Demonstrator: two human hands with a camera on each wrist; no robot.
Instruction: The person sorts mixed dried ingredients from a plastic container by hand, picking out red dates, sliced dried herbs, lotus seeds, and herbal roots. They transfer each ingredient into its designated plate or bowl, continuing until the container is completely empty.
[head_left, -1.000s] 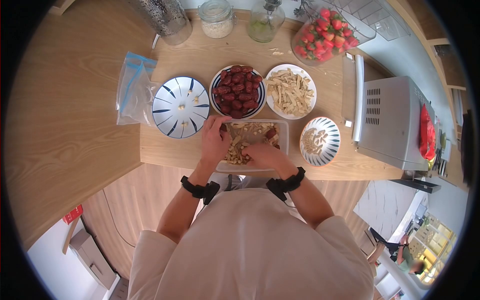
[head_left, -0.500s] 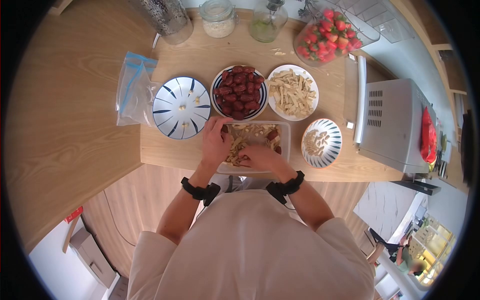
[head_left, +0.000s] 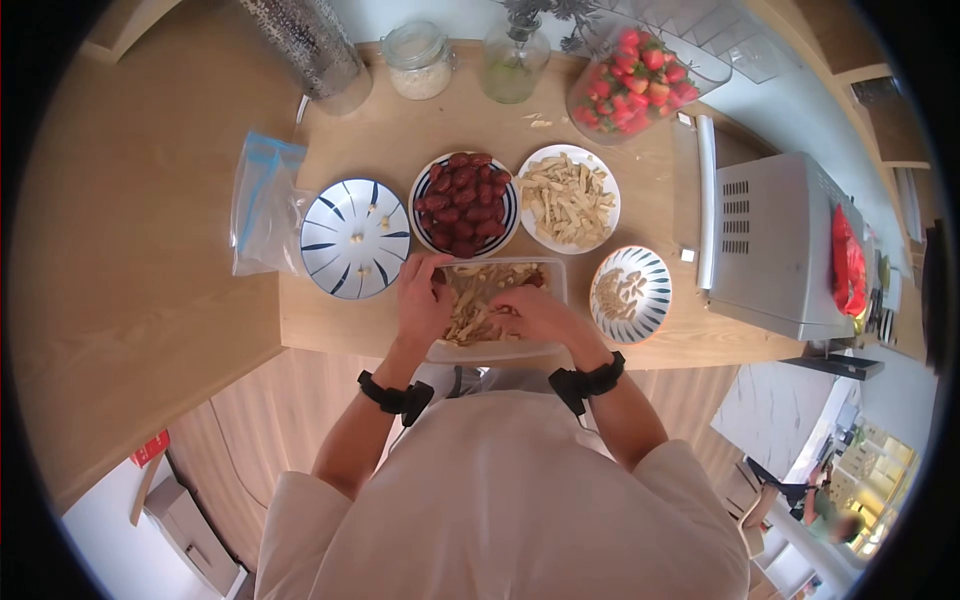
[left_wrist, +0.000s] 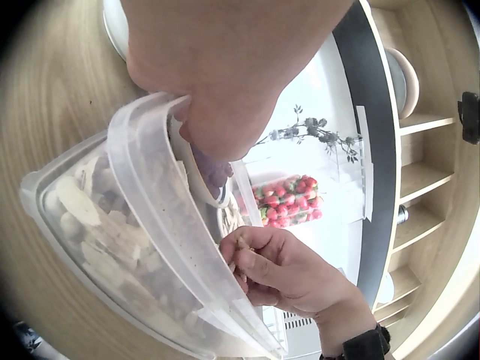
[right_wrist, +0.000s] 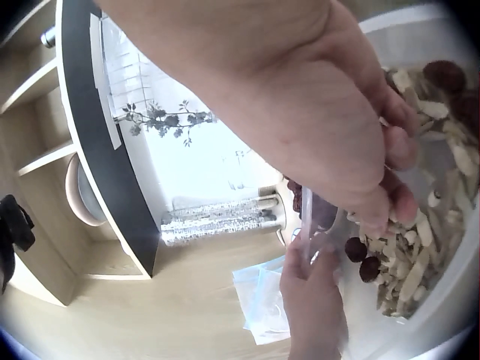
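A clear plastic box [head_left: 556, 290] stands at the counter's front edge, holding pale dried slices [right_wrist: 420, 270] and a few dark red dates [right_wrist: 369, 268]. My left hand [head_left: 424, 300] grips its left rim, thumb and fingers on either side of the wall. Over the middle of the box is my right hand [head_left: 545, 312], fingers curled down. In the left wrist view its thumb and fingertips pinch a small pale piece [left_wrist: 241, 244] near rim height. Behind the box sit a bowl of red dates [head_left: 462, 205] and a white plate of pale strips [head_left: 568, 198].
A blue-striped plate [head_left: 340, 235] with several small pale bits lies left, beside a zip bag [head_left: 262, 215]. To the right is a striped bowl [head_left: 655, 300] with small tan pieces. Glass jars [head_left: 418, 60] and a strawberry container [head_left: 635, 90] line the back; a grey appliance [head_left: 770, 250] stands right.
My right hand has drawn slightly back and to the right from among the slices. My left hand stays on the rim. The head view has shifted, so the counter appears lower.
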